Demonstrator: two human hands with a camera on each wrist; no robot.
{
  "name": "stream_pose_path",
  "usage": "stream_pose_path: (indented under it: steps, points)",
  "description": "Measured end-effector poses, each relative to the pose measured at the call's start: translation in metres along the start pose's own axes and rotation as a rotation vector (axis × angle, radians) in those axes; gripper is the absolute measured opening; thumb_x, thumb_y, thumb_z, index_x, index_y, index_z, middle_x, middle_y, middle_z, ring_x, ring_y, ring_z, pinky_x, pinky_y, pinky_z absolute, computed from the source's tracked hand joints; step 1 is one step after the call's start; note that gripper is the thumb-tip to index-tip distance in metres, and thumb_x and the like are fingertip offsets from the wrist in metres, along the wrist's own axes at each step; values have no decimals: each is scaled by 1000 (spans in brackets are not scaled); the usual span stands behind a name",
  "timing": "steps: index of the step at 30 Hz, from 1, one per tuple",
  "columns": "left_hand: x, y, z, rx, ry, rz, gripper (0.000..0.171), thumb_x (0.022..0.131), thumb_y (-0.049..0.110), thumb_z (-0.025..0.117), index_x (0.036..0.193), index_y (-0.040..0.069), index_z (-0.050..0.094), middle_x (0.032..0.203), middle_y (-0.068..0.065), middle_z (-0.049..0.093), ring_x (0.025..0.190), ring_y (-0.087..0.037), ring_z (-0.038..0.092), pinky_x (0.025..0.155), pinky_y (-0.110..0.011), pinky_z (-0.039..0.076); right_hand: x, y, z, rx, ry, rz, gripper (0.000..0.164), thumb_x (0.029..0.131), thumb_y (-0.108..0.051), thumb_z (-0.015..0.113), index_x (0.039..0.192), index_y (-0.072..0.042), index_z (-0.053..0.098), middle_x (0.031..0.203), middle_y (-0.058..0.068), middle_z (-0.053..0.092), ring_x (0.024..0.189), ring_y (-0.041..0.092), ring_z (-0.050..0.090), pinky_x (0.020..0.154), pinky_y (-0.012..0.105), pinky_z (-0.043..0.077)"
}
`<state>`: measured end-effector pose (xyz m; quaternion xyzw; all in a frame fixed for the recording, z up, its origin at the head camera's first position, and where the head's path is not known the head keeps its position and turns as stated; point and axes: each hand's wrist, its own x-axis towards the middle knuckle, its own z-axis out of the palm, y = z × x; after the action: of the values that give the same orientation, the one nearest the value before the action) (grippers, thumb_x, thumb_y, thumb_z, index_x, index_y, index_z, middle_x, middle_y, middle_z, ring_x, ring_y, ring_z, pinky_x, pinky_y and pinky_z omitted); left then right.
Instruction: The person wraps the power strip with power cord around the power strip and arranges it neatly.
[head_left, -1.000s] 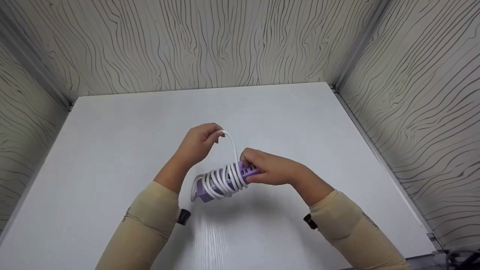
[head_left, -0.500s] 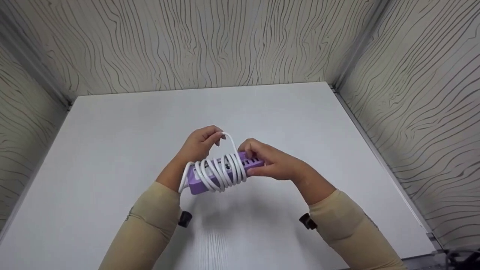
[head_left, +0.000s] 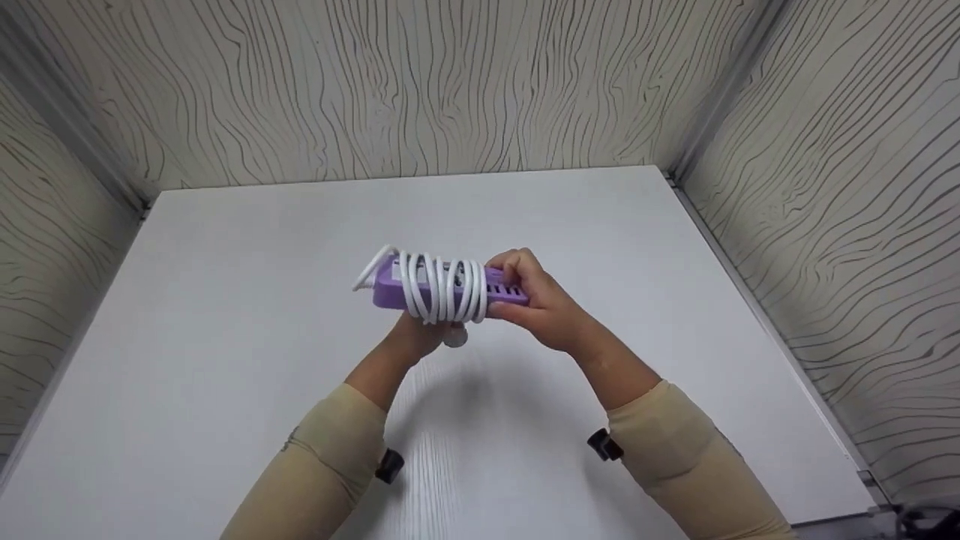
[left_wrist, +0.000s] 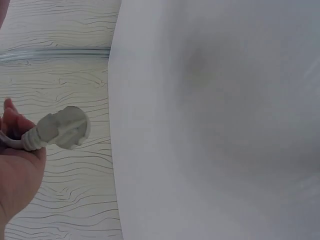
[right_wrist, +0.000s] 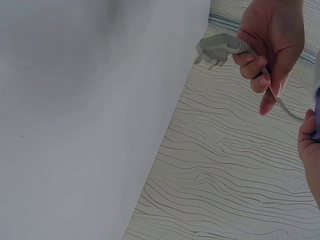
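A purple power strip [head_left: 389, 291] with several turns of white cord [head_left: 442, 289] wound round it is held up above the white table. My right hand [head_left: 546, 309] grips its right end, thumb on the near side. Beneath the strip is my left hand [head_left: 415, 339], its fingers partly hidden in the head view. Seen from the right wrist, the left hand [right_wrist: 275, 37] has its fingers curled round the cord just behind the plug [right_wrist: 219, 48]. The plug [left_wrist: 65, 127] sticks out past those fingers, its pins showing in the right wrist view.
The white table [head_left: 247, 300] spreads under both hands. Wood-grain patterned panels [head_left: 420, 90] stand behind it and on both sides, with metal corner posts [head_left: 720, 97]. Dark cables [head_left: 930, 519] lie at the lower right corner.
The power strip and right hand have risen away from me. My left hand, which pinched the cord above the strip, has come down underneath it, bringing the cord's plug end below.
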<state>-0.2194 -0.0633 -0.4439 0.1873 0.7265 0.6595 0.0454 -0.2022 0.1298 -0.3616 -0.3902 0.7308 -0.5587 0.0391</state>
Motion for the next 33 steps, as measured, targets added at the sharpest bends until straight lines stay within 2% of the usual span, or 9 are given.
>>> stream_pose_path:
  steps: [1, 2, 4, 7, 14, 19, 23, 28, 33]
  points:
    - [0, -2, 4, 57, -4, -17, 13, 89, 3, 51, 79, 11, 52, 70, -2, 53, 65, -10, 48, 67, -26, 42, 0, -3, 1, -7, 18, 17, 27, 84, 8, 53, 95, 5, 29, 110, 19, 41, 92, 22, 44, 72, 27, 45]
    - [0, -3, 8, 28, -11, -46, 9, 92, 9, 50, 85, 8, 54, 74, -8, 56, 68, -14, 52, 69, -29, 45, 1, -7, 2, -19, 34, 33, 27, 84, 7, 53, 95, 5, 29, 110, 20, 41, 92, 22, 44, 72, 26, 45]
    - [-1, -2, 16, 33, -15, -124, 20, 96, 20, 45, 90, 5, 57, 81, -11, 59, 72, -18, 56, 71, -32, 48, 2, -13, 4, -60, 62, 58, 27, 85, 5, 54, 95, 6, 29, 110, 21, 41, 92, 21, 43, 73, 27, 44]
    - [-4, 1, 27, 31, -26, -206, 21, 97, 19, 43, 95, 4, 57, 84, -9, 61, 78, -17, 59, 75, -31, 48, 2, -11, 6, -132, 102, 80, 29, 86, 1, 56, 97, 4, 30, 112, 21, 41, 94, 23, 43, 75, 29, 44]
    - [-12, 2, 45, -168, 17, -318, 26, 93, 3, 40, 116, -4, 49, 81, -9, 59, 72, -14, 59, 70, -28, 51, -4, 54, 1, -371, 136, 14, 36, 86, -14, 62, 104, -5, 32, 109, 11, 41, 90, 18, 44, 74, 32, 43]
    - [-17, -8, 45, -222, 93, -427, 22, 94, 6, 43, 109, -8, 52, 81, -7, 60, 76, -15, 57, 73, -27, 48, -11, 79, 5, -629, 102, -17, 38, 86, -16, 63, 107, -5, 33, 106, 10, 40, 92, 18, 43, 80, 33, 42]
    - [-21, -16, 49, -215, 156, -454, 19, 94, 6, 43, 103, -8, 53, 88, -10, 59, 82, -19, 55, 75, -29, 46, -11, 93, 15, -805, 58, -74, 39, 87, -20, 62, 110, -6, 34, 111, 13, 42, 101, 22, 45, 88, 34, 42]
    - [-25, -28, 55, -301, 147, -486, 24, 91, 2, 45, 113, -9, 49, 92, -14, 57, 80, -15, 56, 75, -29, 48, -13, 113, 25, -997, -16, -111, 38, 87, -24, 61, 110, -6, 36, 115, 16, 44, 105, 26, 47, 90, 34, 42]
    - [-33, -43, 57, -272, 133, -521, 25, 89, 0, 46, 111, -13, 50, 79, -6, 57, 73, -12, 55, 67, -25, 48, -20, 128, 30, -1080, -105, -84, 39, 87, -27, 61, 112, -6, 39, 117, 14, 45, 103, 24, 49, 90, 33, 42]
